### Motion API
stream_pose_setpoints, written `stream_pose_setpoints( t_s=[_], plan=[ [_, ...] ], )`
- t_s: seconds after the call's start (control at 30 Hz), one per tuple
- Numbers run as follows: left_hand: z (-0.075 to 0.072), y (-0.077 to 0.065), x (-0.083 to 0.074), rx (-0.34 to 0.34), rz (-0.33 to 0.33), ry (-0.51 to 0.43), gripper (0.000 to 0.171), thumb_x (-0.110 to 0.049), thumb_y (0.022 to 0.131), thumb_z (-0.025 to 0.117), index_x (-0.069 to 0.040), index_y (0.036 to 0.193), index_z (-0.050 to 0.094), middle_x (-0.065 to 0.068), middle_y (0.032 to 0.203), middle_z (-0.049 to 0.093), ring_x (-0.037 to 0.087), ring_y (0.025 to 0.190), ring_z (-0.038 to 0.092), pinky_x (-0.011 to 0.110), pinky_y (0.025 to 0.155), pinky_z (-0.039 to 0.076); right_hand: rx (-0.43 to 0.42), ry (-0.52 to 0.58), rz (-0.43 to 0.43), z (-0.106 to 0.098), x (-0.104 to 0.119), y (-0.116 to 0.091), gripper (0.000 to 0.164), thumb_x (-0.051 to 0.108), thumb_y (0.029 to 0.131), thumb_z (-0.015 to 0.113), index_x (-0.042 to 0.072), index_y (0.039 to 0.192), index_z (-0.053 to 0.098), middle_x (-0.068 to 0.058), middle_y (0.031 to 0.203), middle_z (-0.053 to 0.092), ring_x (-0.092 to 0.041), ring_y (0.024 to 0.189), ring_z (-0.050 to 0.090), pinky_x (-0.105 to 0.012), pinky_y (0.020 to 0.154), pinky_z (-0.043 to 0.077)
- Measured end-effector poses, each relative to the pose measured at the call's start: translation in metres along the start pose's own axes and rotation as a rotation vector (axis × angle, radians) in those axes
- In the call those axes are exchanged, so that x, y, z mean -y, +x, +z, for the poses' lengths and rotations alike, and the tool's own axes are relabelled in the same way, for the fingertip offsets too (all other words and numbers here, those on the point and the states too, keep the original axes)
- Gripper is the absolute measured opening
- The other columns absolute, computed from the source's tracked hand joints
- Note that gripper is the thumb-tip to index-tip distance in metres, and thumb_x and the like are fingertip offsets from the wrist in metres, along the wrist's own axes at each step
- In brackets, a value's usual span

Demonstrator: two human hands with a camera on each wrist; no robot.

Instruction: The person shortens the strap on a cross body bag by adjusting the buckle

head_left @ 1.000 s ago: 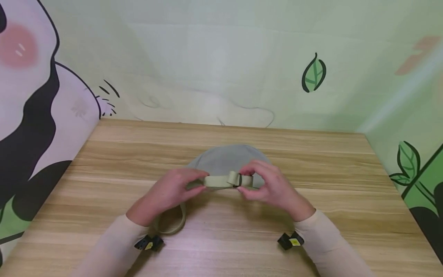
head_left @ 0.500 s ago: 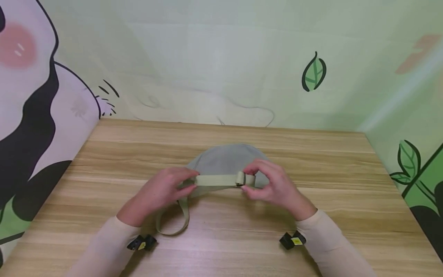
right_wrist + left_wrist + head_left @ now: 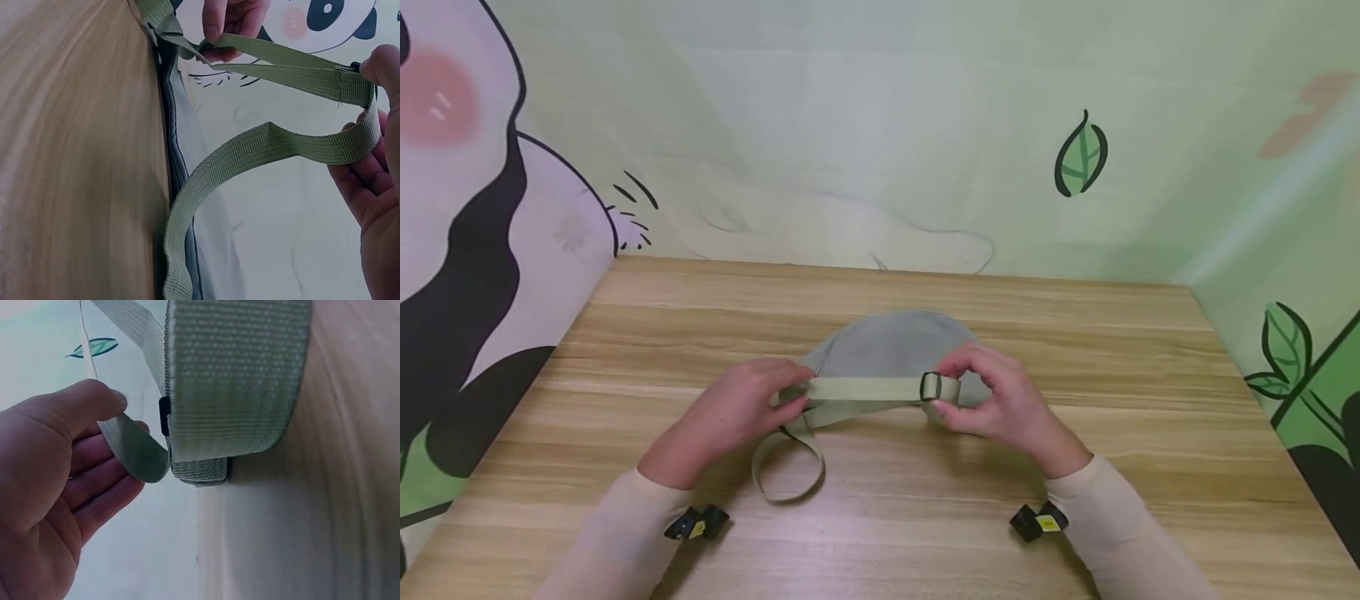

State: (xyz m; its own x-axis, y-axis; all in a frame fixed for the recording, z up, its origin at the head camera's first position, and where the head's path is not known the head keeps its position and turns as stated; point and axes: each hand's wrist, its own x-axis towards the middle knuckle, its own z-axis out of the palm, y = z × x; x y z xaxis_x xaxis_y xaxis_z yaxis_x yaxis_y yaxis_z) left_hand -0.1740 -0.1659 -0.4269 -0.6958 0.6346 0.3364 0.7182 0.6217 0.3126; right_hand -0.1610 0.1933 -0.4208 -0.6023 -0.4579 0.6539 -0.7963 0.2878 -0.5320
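A grey fabric bag (image 3: 887, 343) with a zipper along its edge lies on the wooden table. Its light green webbing strap (image 3: 865, 389) is stretched level in front of it. My left hand (image 3: 722, 408) pinches the strap's left part between thumb and fingers. At the other end my right hand (image 3: 1011, 400) pinches the strap beside a dark slider buckle (image 3: 930, 387). In the right wrist view the strap (image 3: 250, 153) curves from the bag up to my right fingers. A strap loop (image 3: 787, 500) rests on the table below my left hand.
The wooden table (image 3: 880, 542) stretches out around the bag. Behind it rises a pale green printed wall (image 3: 850, 125) with a panda and leaves. Small dark wrist cameras sit on both sleeves.
My left hand has moved left along the strap, and the right hand slightly right. The slider buckle has shifted right, with a longer flat length of strap between the hands. The loop moved right.
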Motion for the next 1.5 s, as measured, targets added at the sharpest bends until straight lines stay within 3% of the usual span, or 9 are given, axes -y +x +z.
stream_pose_setpoints(
  t_s=[0.17,0.3,0.57,0.7,0.87,1.03,1.27,1.5],
  plan=[
    [-0.003,0.003,-0.002,0.067,-0.024,-0.018,0.037,-0.022,0.095,0.085,-0.005,0.127,0.075,0.008,0.118,0.080,0.024,0.107,0.077,0.044,0.094,0.064,-0.003,-0.013,-0.047,0.003,0.000,0.001,0.026,0.010,0.084,0.086,0.003,0.104,0.071,-0.007,0.094,0.075,-0.019,0.085,0.067,-0.018,0.081,0.055],
    [-0.004,0.011,-0.013,0.094,-0.017,-0.072,0.053,-0.033,0.095,0.085,-0.005,0.137,0.070,0.009,0.129,0.077,0.028,0.120,0.074,0.049,0.103,0.061,0.000,-0.022,-0.082,0.007,-0.001,0.004,0.026,0.012,0.086,0.086,0.002,0.105,0.071,-0.008,0.095,0.075,-0.020,0.086,0.069,-0.019,0.084,0.057],
    [0.009,0.040,-0.046,0.018,0.100,-0.255,0.052,-0.030,0.094,0.086,-0.006,0.137,0.069,0.008,0.129,0.077,0.025,0.122,0.073,0.044,0.107,0.059,0.049,-0.016,-0.064,0.019,0.007,0.013,0.035,0.003,0.079,0.089,0.004,0.109,0.071,-0.005,0.098,0.075,-0.019,0.090,0.068,-0.025,0.086,0.058],
    [0.016,0.047,-0.054,-0.023,0.154,-0.307,0.044,-0.024,0.093,0.087,-0.007,0.131,0.072,0.005,0.124,0.079,0.020,0.117,0.074,0.039,0.105,0.060,0.084,0.022,-0.032,0.026,0.010,0.015,0.038,-0.001,0.079,0.090,0.005,0.111,0.071,-0.004,0.099,0.075,-0.017,0.093,0.068,-0.027,0.087,0.058],
    [0.017,0.045,-0.052,-0.086,0.182,-0.318,0.029,-0.017,0.091,0.089,-0.011,0.116,0.077,-0.001,0.108,0.079,0.014,0.103,0.074,0.034,0.095,0.063,0.102,0.043,-0.002,0.028,0.011,0.015,0.040,0.000,0.080,0.092,0.005,0.114,0.072,-0.003,0.100,0.074,-0.016,0.093,0.067,-0.027,0.087,0.059],
    [0.011,0.040,-0.045,-0.112,0.160,-0.301,0.027,-0.014,0.088,0.091,-0.009,0.109,0.075,0.000,0.100,0.078,0.013,0.090,0.069,0.032,0.083,0.062,0.124,-0.001,0.002,0.022,0.010,0.012,0.042,0.002,0.081,0.093,0.006,0.118,0.073,-0.001,0.099,0.071,-0.013,0.092,0.063,-0.027,0.083,0.056],
    [0.008,0.037,-0.041,-0.085,0.143,-0.278,0.037,-0.018,0.086,0.093,-0.010,0.117,0.074,-0.001,0.103,0.076,0.011,0.089,0.067,0.033,0.082,0.061,0.129,-0.054,-0.074,0.018,0.009,0.010,0.033,0.008,0.087,0.090,0.004,0.116,0.073,-0.002,0.096,0.069,-0.012,0.085,0.059,-0.029,0.072,0.054],
    [0.007,0.038,-0.043,-0.083,0.181,-0.253,0.038,-0.025,0.090,0.090,-0.013,0.122,0.073,-0.004,0.106,0.077,0.012,0.093,0.069,0.036,0.085,0.061,0.101,-0.060,-0.139,0.019,0.010,0.011,0.028,0.026,0.101,0.079,0.003,0.115,0.074,-0.004,0.098,0.071,-0.013,0.085,0.062,-0.023,0.074,0.053]
  ],
)
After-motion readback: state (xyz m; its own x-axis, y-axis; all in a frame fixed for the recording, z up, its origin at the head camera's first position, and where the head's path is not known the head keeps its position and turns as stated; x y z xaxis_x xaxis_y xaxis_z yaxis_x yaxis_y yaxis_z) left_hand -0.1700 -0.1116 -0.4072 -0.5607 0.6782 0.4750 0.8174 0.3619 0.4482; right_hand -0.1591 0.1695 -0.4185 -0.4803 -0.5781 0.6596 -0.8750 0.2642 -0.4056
